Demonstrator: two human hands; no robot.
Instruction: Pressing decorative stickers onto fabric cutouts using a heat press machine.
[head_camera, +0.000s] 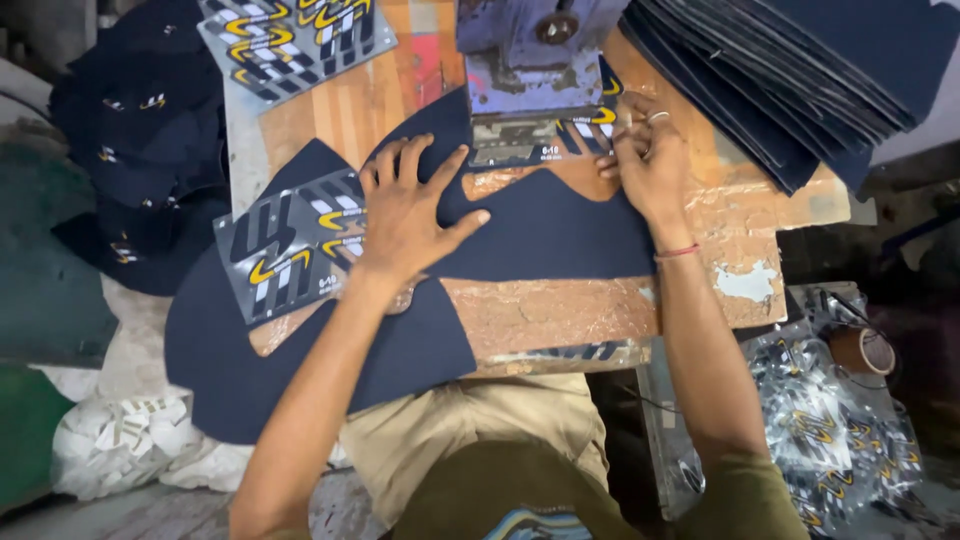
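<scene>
Navy fabric piece (545, 225) lies mid-frame on the tabletop (560, 315); left hand (405, 215) spread flat pins it steady, right hand (645, 160) pinches a transfer sticker (590, 130) under the press (535, 60), probably lining it up.

Dark navy fabric piece (540, 225), plain, unpatterned. Transfer sheet (290, 250) grey, with black and white slanted bars and yellow curved swooshes; same pattern on the sheets at the far edge (290, 40). Stack of cut fabric (790, 70), navy, plain. Worktop (560, 315) orange-brown, mottled, with pale patches where the surface has peeled. Press (530, 60) worn blue-grey with rust tones. Thin red band (677, 252) at one wrist. Heap at the side (140, 150), navy with small yellow-and-white marks. Trousers (470, 430) khaki.
</scene>
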